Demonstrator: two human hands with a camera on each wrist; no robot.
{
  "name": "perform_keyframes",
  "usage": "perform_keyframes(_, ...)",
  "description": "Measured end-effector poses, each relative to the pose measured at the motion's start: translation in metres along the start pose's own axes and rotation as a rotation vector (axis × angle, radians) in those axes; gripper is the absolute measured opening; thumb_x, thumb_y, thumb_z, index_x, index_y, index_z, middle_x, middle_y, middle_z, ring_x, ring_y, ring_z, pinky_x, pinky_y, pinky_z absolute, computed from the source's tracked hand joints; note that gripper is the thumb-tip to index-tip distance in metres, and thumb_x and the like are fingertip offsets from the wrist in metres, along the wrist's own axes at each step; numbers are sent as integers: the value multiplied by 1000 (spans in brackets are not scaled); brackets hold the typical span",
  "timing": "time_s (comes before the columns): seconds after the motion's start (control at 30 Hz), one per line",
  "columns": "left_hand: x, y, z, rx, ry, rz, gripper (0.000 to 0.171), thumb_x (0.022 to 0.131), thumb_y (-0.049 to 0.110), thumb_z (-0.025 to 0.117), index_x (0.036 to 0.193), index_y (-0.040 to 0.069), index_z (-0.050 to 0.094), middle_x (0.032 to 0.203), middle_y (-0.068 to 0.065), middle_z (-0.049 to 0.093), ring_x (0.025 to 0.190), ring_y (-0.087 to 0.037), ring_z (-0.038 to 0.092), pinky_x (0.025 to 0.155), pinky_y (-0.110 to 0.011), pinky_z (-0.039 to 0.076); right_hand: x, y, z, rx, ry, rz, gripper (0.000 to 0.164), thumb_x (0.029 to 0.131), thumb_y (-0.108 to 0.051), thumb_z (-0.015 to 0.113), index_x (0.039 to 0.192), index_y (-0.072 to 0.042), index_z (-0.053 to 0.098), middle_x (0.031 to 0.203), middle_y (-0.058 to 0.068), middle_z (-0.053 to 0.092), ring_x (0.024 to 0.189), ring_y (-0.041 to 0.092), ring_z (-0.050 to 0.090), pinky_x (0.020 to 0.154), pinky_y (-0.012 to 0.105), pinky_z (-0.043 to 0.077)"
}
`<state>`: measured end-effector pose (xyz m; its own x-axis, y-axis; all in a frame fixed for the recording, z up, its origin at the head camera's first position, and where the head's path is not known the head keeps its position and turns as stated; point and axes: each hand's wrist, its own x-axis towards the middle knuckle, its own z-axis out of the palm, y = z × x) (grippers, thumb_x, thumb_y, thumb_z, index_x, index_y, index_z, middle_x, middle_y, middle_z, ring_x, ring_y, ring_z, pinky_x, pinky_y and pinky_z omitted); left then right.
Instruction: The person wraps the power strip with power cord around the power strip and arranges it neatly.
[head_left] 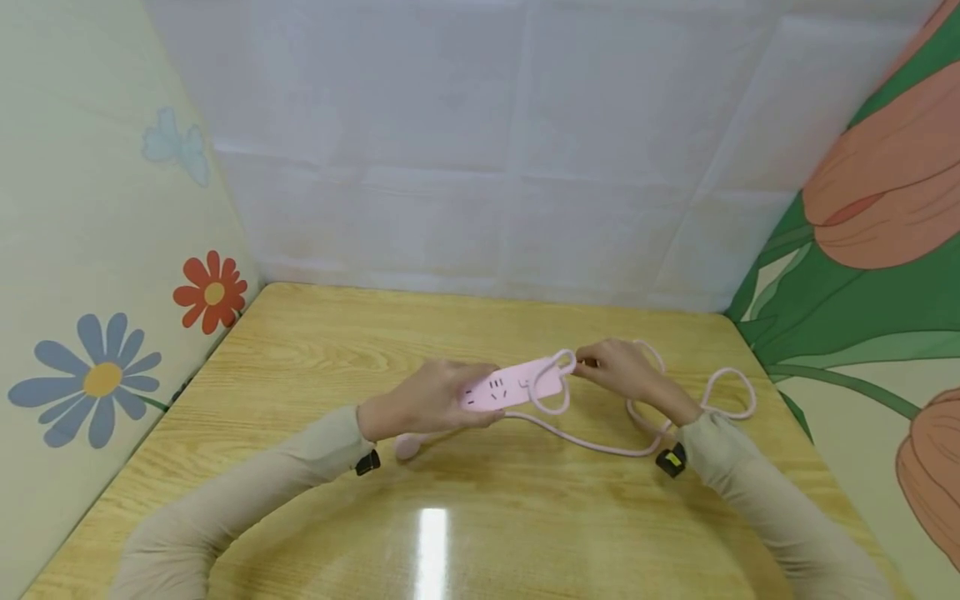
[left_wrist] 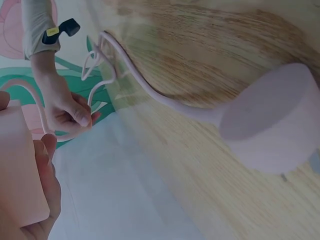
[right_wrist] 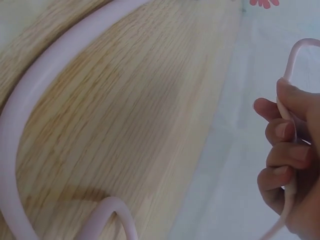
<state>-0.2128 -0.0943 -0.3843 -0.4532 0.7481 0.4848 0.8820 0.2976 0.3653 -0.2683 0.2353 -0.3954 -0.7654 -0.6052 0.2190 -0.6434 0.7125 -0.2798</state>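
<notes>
Pink power strip [head_left: 512,386] held over the worktop [head_left: 525,517].
The left hand's [head_left: 429,396] fingers grasp one end; the right hand's [head_left: 621,367] fingers curl round its cord [right_wrist: 9,150], which loops by the other end. A plug [left_wrist: 272,122] lies near the left hand.

Head view: This one is looking forward and down from above you, staying farther back and taking in the wooden table [head_left: 360,325], your left hand [head_left: 427,396] and your right hand [head_left: 621,368].
Left wrist view: It is looking sideways across the table toward your right hand, with the pink plug [left_wrist: 272,122] sitting very near.
Right wrist view: It is facing your left side, toward the red flower [right_wrist: 264,3], with the pink cord [right_wrist: 8,150] looking big and close.
Head and left wrist: Both are showing you the plug and both hands.
Head and right wrist: Both are showing you the flower, the cord and your right hand.
</notes>
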Motion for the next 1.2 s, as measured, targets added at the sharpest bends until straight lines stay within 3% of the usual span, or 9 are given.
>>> perform_keyframes(0.07, 0, 1, 1, 2, -12, 11, 52, 86, 33, 75, 123, -2, 63, 84, -1, 69, 59, 2, 53, 49, -10, 44, 1, 0, 0, -16, 16, -9, 15, 93, -22, 69, 80, -15, 71, 60, -11, 49, 52, 5, 37, 47, 23, 31)
perform_keyframes(0.27, 1, 2, 4, 14, -49, 11, 55, 88, 39, 72, 124, -1, 62, 82, 1, 68, 57, 3, 52, 48, -9, 43, 3, 1, 1, -17, 47, -5, 12, 92, -20, 70, 86, -11, 75, 66, -10, 59, 54, 6, 44, 49, 25, 37)
perform_keyframes(0.67, -1, 2, 12, -3, -89, -15, 55, 86, 35, 75, 124, -2, 61, 82, -2, 68, 58, 2, 53, 47, -9, 43, 7, 0, 4, 20, 107, -19, 23, 93, -31, 69, 79, -14, 74, 67, -3, 66, 52, 4, 46, 49, 26, 39)
perform_keyframes(1.03, -4, 0, 16, -18, -134, -63, 55, 89, 39, 71, 125, -1, 62, 85, -2, 69, 59, 3, 54, 48, -10, 45, 13, -1, 8, -37, 224, 37, 25, 91, -30, 72, 77, -9, 74, 64, -4, 63, 50, 5, 46, 47, 26, 41)
perform_keyframes(1.2, -3, 1, 18, 4, -145, -7, 50, 86, 35, 75, 121, 2, 64, 82, -1, 69, 59, 2, 55, 49, -9, 43, 15, -4, 12, -55, 199, -3, 25, 88, -32, 74, 74, -11, 73, 61, -7, 59, 51, 5, 47, 49, 27, 44)
